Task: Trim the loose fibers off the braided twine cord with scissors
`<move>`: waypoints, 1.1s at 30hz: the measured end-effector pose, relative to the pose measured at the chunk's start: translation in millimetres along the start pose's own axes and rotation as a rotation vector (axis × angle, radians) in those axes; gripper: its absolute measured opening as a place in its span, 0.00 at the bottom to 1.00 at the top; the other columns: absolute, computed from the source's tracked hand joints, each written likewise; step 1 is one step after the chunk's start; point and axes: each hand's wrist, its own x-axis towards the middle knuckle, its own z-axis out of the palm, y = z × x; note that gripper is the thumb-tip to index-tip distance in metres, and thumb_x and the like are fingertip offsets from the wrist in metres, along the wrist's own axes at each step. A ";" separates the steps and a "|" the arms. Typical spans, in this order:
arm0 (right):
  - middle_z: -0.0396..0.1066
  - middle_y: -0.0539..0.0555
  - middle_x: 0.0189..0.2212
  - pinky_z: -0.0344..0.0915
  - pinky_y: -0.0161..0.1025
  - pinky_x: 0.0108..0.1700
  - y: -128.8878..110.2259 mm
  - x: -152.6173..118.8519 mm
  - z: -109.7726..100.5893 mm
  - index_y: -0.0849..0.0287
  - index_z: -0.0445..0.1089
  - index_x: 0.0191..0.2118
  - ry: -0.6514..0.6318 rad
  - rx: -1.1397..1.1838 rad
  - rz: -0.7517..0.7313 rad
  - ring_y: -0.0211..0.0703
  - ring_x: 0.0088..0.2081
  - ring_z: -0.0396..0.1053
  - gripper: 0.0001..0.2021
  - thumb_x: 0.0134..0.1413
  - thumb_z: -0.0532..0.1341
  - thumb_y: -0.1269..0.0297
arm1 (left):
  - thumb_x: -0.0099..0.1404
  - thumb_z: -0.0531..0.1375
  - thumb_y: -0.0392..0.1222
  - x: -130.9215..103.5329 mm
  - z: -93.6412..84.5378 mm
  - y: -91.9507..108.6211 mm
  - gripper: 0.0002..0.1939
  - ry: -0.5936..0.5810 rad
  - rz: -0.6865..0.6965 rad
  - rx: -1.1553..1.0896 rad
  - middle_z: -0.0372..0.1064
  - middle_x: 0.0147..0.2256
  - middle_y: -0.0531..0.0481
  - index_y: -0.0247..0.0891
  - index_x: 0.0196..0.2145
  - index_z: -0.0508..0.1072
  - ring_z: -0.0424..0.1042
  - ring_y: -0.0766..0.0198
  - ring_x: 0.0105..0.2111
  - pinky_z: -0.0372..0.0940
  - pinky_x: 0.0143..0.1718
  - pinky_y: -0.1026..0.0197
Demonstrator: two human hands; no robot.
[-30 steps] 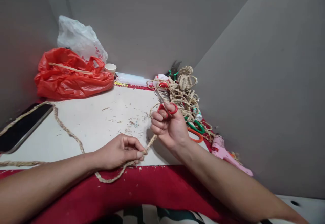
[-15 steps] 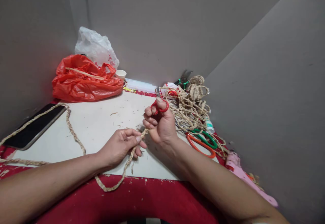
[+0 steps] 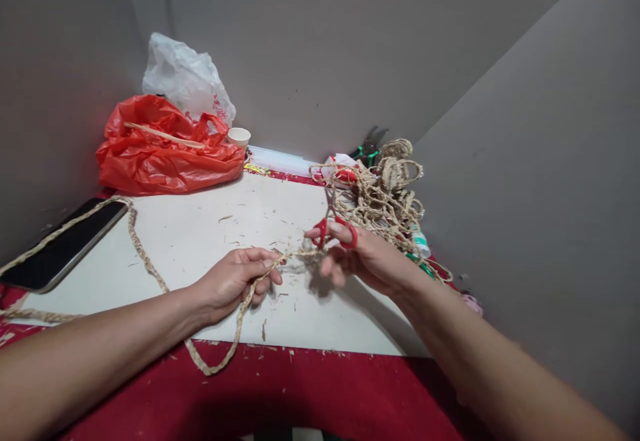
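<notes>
Between the thumb and fingers of my left hand (image 3: 245, 274) a braided straw cord (image 3: 240, 324) is pinched. The cord hangs in a loop over the near edge of the white board (image 3: 175, 234) and runs away to the left. From my left fingertips a thinner end stretches right towards my right hand (image 3: 350, 251). Small red-handled scissors (image 3: 338, 228) are on my right thumb and finger, blades pointing away from me. The lower right fingers are smeared by motion, so whether they touch the cord end cannot be told.
A dark phone (image 3: 60, 248) lies at left under part of the cord. Behind stand a red plastic bag (image 3: 170, 161), a white bag (image 3: 187, 81) and a paper cup (image 3: 239, 136). A tangled heap of straw cord (image 3: 387, 194) and green-handled pliers (image 3: 369, 154) lie at back right. Straw scraps dot the board.
My right hand has moved right with the scissors, away from my left hand, and its lower fingers have loosened. A thin cord end now shows between the hands. My left hand keeps its pinch.
</notes>
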 end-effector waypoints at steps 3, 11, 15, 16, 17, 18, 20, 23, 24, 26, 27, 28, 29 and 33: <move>0.71 0.50 0.16 0.57 0.29 0.16 10.4 -20.1 -7.0 0.59 0.69 0.45 -0.016 0.090 -0.038 0.34 0.13 0.62 0.26 0.48 0.62 0.42 | 0.61 0.59 0.34 1.6 -2.3 -0.9 0.06 -0.026 -0.006 -0.018 0.68 0.27 0.51 0.33 0.38 0.68 0.54 0.77 0.16 0.48 0.17 0.69; 0.55 0.44 0.14 0.49 0.31 0.20 35.4 -35.3 5.8 0.58 0.59 0.22 0.064 -0.530 -0.221 0.31 0.16 0.53 0.19 0.51 0.61 0.49 | 0.60 0.60 0.32 1.3 -1.6 2.4 0.09 -0.005 -0.001 -0.065 0.68 0.27 0.52 0.35 0.39 0.66 0.55 0.77 0.17 0.48 0.18 0.70; 0.56 0.45 0.15 0.45 0.33 0.23 40.7 -31.2 17.3 0.58 0.62 0.24 0.133 -1.150 -0.350 0.33 0.18 0.51 0.14 0.52 0.59 0.54 | 0.60 0.61 0.34 1.6 -0.9 2.4 0.10 0.006 0.010 -0.042 0.69 0.28 0.50 0.36 0.39 0.66 0.57 0.76 0.17 0.52 0.18 0.69; 0.58 0.46 0.15 0.44 0.33 0.23 40.5 -29.3 18.7 0.58 0.63 0.24 0.157 -1.247 -0.363 0.33 0.18 0.52 0.14 0.53 0.58 0.54 | 0.59 0.61 0.34 1.6 -0.7 2.4 0.10 0.010 0.012 -0.035 0.70 0.28 0.50 0.36 0.39 0.67 0.57 0.76 0.16 0.53 0.18 0.69; 0.59 0.47 0.15 0.43 0.34 0.24 40.0 -27.2 19.6 0.58 0.63 0.25 0.176 -1.326 -0.369 0.34 0.18 0.53 0.13 0.53 0.58 0.55 | 0.59 0.61 0.34 1.5 -0.4 2.4 0.10 0.015 0.013 -0.028 0.70 0.28 0.50 0.36 0.39 0.67 0.57 0.76 0.16 0.53 0.17 0.69; 0.61 0.47 0.16 0.42 0.34 0.24 39.4 -25.1 20.0 0.58 0.64 0.25 0.192 -1.390 -0.372 0.34 0.18 0.53 0.13 0.53 0.57 0.55 | 0.59 0.61 0.34 1.5 -0.1 2.4 0.10 0.018 0.013 -0.021 0.71 0.28 0.50 0.36 0.39 0.67 0.57 0.76 0.16 0.54 0.17 0.69; 0.64 0.49 0.17 0.41 0.35 0.25 39.1 -21.2 19.7 0.59 0.65 0.26 0.212 -1.490 -0.383 0.35 0.19 0.55 0.12 0.53 0.57 0.56 | 0.60 0.61 0.34 1.4 0.3 2.7 0.09 0.020 0.010 -0.012 0.71 0.28 0.50 0.35 0.39 0.68 0.57 0.76 0.16 0.54 0.17 0.69; 0.68 0.52 0.19 0.41 0.35 0.26 41.7 -16.8 17.6 0.59 0.66 0.27 0.242 -1.570 -0.438 0.36 0.20 0.58 0.12 0.53 0.57 0.56 | 0.60 0.60 0.33 1.6 0.7 3.2 0.08 0.016 0.002 -0.013 0.72 0.28 0.50 0.35 0.39 0.68 0.58 0.76 0.15 0.55 0.16 0.69; 0.69 0.52 0.19 0.41 0.35 0.26 43.0 -15.8 16.8 0.59 0.66 0.27 0.250 -1.580 -0.462 0.37 0.20 0.59 0.13 0.54 0.56 0.55 | 0.61 0.59 0.33 1.8 0.8 3.4 0.08 0.014 -0.001 -0.015 0.72 0.28 0.50 0.35 0.39 0.68 0.58 0.75 0.15 0.56 0.16 0.69; 0.69 0.52 0.19 0.41 0.35 0.27 45.2 -14.3 15.8 0.59 0.66 0.27 0.261 -1.586 -0.507 0.37 0.20 0.60 0.13 0.54 0.56 0.55 | 0.61 0.59 0.33 2.0 1.0 3.8 0.08 0.014 -0.007 -0.020 0.72 0.28 0.49 0.35 0.39 0.67 0.59 0.75 0.15 0.56 0.16 0.69; 0.69 0.52 0.19 0.41 0.35 0.27 45.7 -13.8 15.6 0.59 0.66 0.27 0.260 -1.584 -0.524 0.37 0.20 0.60 0.13 0.55 0.55 0.56 | 0.61 0.59 0.32 2.2 1.1 4.0 0.07 0.014 -0.009 -0.024 0.72 0.28 0.49 0.34 0.39 0.67 0.59 0.75 0.15 0.57 0.17 0.69; 0.68 0.52 0.19 0.41 0.36 0.27 45.8 -13.3 15.8 0.59 0.66 0.26 0.258 -1.580 -0.534 0.37 0.20 0.60 0.13 0.55 0.55 0.56 | 0.61 0.59 0.32 2.3 1.1 4.2 0.07 0.014 -0.011 -0.030 0.72 0.27 0.49 0.34 0.39 0.67 0.60 0.74 0.15 0.57 0.17 0.69; 0.68 0.52 0.19 0.41 0.36 0.27 45.4 -12.8 16.0 0.59 0.66 0.26 0.260 -1.576 -0.537 0.37 0.20 0.59 0.13 0.55 0.55 0.56 | 0.61 0.58 0.32 2.4 1.1 4.2 0.07 0.013 -0.012 -0.038 0.72 0.27 0.49 0.34 0.39 0.67 0.60 0.74 0.15 0.57 0.16 0.69; 0.68 0.51 0.18 0.39 0.36 0.27 42.0 -10.6 17.6 0.59 0.66 0.26 0.269 -1.571 -0.521 0.37 0.20 0.59 0.12 0.53 0.55 0.56 | 0.61 0.59 0.31 2.8 -0.1 3.5 0.08 -0.007 -0.025 -0.077 0.72 0.27 0.49 0.34 0.39 0.67 0.59 0.75 0.15 0.57 0.16 0.70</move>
